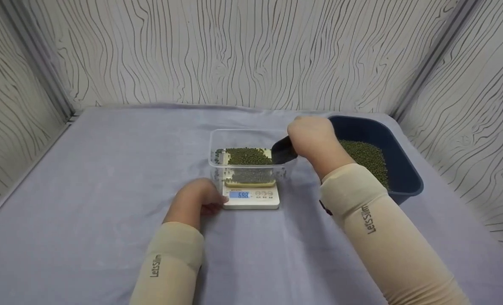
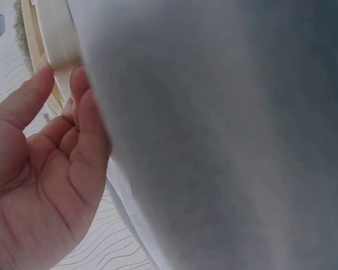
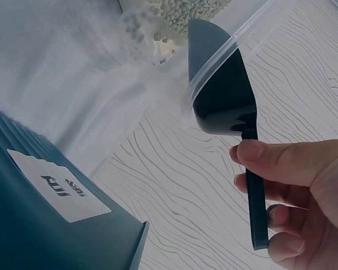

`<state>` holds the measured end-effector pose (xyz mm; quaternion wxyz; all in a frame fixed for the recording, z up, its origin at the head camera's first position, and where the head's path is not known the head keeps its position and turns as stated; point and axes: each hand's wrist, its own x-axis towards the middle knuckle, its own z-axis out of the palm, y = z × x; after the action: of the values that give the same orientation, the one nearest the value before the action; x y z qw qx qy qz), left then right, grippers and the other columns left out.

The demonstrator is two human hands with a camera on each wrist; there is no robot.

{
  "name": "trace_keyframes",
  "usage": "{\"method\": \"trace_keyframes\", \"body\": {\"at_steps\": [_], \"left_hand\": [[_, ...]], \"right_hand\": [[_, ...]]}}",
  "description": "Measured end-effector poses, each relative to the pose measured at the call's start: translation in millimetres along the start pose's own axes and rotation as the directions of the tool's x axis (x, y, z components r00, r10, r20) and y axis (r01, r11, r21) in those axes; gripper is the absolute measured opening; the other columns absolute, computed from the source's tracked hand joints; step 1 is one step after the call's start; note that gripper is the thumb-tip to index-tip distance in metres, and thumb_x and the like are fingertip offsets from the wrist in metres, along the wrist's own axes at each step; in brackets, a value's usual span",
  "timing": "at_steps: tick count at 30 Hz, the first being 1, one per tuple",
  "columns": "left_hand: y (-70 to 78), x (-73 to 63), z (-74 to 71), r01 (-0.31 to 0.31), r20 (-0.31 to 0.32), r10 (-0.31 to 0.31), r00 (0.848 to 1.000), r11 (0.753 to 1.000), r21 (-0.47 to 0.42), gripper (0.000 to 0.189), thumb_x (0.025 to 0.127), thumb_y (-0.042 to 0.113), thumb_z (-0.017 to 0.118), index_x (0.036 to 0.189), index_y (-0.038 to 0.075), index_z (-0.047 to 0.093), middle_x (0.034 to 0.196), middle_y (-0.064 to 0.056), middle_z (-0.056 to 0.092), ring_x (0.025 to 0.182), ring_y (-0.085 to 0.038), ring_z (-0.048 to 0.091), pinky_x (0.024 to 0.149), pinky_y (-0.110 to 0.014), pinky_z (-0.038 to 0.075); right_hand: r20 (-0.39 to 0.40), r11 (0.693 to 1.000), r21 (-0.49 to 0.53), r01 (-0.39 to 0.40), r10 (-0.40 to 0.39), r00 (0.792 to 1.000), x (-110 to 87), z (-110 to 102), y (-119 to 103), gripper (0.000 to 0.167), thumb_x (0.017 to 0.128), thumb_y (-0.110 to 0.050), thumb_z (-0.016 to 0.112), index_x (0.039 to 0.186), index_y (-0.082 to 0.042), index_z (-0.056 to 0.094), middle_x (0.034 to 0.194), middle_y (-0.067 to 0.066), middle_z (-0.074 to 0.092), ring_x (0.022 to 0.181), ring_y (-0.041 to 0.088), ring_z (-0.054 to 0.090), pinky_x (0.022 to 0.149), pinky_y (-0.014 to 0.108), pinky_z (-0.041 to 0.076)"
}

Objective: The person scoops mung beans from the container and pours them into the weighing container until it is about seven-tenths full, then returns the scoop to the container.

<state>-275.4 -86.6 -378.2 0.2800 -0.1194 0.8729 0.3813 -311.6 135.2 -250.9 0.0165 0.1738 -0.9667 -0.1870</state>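
My right hand [image 1: 312, 134] grips the handle of a black scoop [image 3: 225, 101]. The scoop's bowl tilts over the right rim of a clear plastic container [image 1: 214, 148]. Small green beans [image 1: 247, 156], probably mung beans, lie in that container. It stands on a white kitchen scale [image 1: 251, 204], whose lit display [image 1: 239, 195] seems to read 688. My left hand [image 1: 200, 195] holds the scale's near left corner, the thumb on top and the fingers curled at its side. In the left wrist view, the scale's white edge [image 2: 57, 34] sits at the fingertips [image 2: 79, 84].
At the right stands a deep dark blue bin [image 1: 404, 169] with many more green beans [image 1: 363, 159]; a white label [image 3: 62, 188] is on its side. A pale lilac cloth [image 1: 107, 169] covers the table. Wood-grain patterned panels [image 1: 183, 55] enclose the back and sides.
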Motion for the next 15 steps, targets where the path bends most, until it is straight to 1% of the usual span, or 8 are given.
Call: {"method": "trace_keyframes", "body": {"at_steps": [5,7,9,11,13,15], "left_hand": [[0.6,-0.5,0.1,0.007,0.002,-0.007,1.000,0.998,-0.062,0.017,0.081,0.020,0.070,0.081,0.004,0.068,0.074,-0.005,0.065,0.065,-0.016,0.060,0.062,-0.027,0.049],[0.6,-0.5,0.3,0.008,0.004,-0.008,1.000,0.997,-0.075,0.016,0.081,0.019,0.070,0.082,0.003,0.068,0.075,-0.006,0.065,0.066,-0.016,0.061,0.062,-0.027,0.049],[0.6,-0.3,0.4,0.010,0.009,-0.009,1.000,0.997,-0.074,0.016,0.081,0.019,0.069,0.083,0.003,0.068,0.075,-0.006,0.065,0.066,-0.016,0.060,0.063,-0.027,0.049],[0.8,-0.5,0.3,0.012,0.015,-0.011,1.000,0.997,-0.072,0.016,0.082,0.019,0.069,0.083,0.003,0.068,0.075,-0.005,0.065,0.066,-0.016,0.060,0.063,-0.026,0.049],[1.0,-0.1,0.2,0.013,0.021,-0.012,1.000,0.998,-0.063,0.016,0.082,0.019,0.068,0.084,0.003,0.068,0.075,-0.005,0.064,0.066,-0.015,0.060,0.064,-0.026,0.050],[1.0,0.3,0.4,0.014,0.020,-0.013,1.000,0.998,-0.058,0.016,0.083,0.019,0.068,0.083,0.003,0.068,0.074,-0.005,0.064,0.065,-0.015,0.059,0.064,-0.026,0.050]], "right_hand": [[-0.014,1.000,0.006,-0.009,0.009,1.000,-0.5,0,3,0.008,0.081,-0.006,0.063,0.087,-0.010,0.066,0.091,0.009,0.060,0.080,0.029,0.058,0.065,0.046,0.051],[-0.015,1.000,0.027,-0.012,0.013,1.000,-1.0,1,5,0.008,0.082,-0.005,0.062,0.087,-0.009,0.066,0.092,0.010,0.060,0.080,0.029,0.059,0.065,0.047,0.051],[0.000,0.998,0.067,-0.018,0.018,1.000,-1.6,1,7,0.008,0.084,-0.006,0.060,0.088,-0.008,0.066,0.094,0.011,0.061,0.079,0.029,0.059,0.065,0.046,0.051],[0.022,0.991,0.128,-0.027,0.025,0.999,-2.7,1,9,0.008,0.085,-0.006,0.059,0.089,-0.007,0.067,0.092,0.011,0.061,0.077,0.027,0.058,0.065,0.046,0.050],[0.043,0.980,0.194,-0.037,0.029,0.999,-3.8,0,11,0.008,0.086,-0.008,0.058,0.086,-0.007,0.067,0.087,0.010,0.062,0.073,0.026,0.057,0.064,0.044,0.049],[0.049,0.970,0.240,-0.026,0.014,0.999,-5.4,0,15,0.008,0.085,-0.009,0.060,0.082,-0.006,0.066,0.080,0.008,0.062,0.067,0.023,0.055,0.062,0.041,0.048]]}}
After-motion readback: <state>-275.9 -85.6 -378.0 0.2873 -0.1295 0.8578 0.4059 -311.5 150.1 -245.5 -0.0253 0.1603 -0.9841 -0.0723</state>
